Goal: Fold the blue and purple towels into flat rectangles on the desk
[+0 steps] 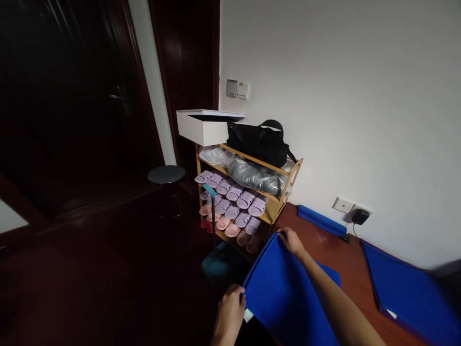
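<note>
A blue piece of folded fabric (283, 293) is stretched between my two hands, partly over the tabletop and partly past its left edge. My left hand (231, 307) grips its near left corner, beside a small white tag (248, 315). At the far corner, my right hand (291, 241) pinches the edge, with that forearm crossing over the cloth. A second blue folded piece (414, 293), also with a white tag, lies flat on the table at the right. Against the wall is a narrow blue rolled or folded strip (321, 221).
The brown table (326, 247) meets a wall with a socket and black plug (361, 216). Beyond stands a wooden rack (275, 211) with lilac and pink slippers (236, 192), a black bag (257, 142) and a white box (203, 129). A round stool (166, 174) stands left.
</note>
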A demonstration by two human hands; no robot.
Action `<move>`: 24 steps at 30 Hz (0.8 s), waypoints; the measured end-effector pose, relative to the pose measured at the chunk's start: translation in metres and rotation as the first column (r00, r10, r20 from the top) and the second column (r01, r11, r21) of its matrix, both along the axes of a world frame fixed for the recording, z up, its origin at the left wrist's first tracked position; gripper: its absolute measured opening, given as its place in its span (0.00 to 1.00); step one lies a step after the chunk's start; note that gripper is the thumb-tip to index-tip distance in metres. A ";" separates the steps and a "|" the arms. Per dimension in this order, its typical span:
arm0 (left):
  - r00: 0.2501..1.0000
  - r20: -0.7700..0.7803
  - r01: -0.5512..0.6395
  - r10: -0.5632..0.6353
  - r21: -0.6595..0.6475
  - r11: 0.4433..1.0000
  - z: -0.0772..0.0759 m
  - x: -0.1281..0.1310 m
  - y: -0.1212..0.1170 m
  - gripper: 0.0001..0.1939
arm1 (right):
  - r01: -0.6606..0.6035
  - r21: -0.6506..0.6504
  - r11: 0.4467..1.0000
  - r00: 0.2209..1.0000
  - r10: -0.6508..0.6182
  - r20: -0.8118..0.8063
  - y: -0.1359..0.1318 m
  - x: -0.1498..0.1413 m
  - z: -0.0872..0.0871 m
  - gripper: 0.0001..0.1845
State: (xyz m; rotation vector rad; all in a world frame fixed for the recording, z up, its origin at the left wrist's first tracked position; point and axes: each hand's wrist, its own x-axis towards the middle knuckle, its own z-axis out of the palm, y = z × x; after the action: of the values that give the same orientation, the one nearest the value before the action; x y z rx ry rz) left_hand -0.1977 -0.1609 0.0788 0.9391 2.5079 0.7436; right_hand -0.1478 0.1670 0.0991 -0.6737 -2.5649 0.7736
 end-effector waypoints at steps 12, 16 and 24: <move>0.963 -0.268 0.172 -0.007 0.597 0.783 0.127 0.039 -0.010 0.10 | 0.091 -0.153 0.984 0.915 -0.143 -0.376 -0.051 0.253 0.171 0.26; 0.962 -0.274 0.221 -0.022 0.722 0.656 0.194 0.069 -0.007 0.13 | 0.184 -0.148 0.972 0.857 -0.233 -0.461 -0.079 0.327 0.221 0.29; 0.946 -0.278 0.323 -0.166 0.764 0.558 0.267 0.091 0.025 0.15 | 0.293 -0.240 0.926 0.714 -0.379 -0.589 -0.113 0.397 0.253 0.30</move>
State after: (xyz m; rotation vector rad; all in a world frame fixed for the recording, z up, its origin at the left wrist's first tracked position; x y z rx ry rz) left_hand -0.1062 -0.1357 0.3453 1.6652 2.0239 1.8456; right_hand 0.2491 0.0542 0.3523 -0.7410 -1.7288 0.8613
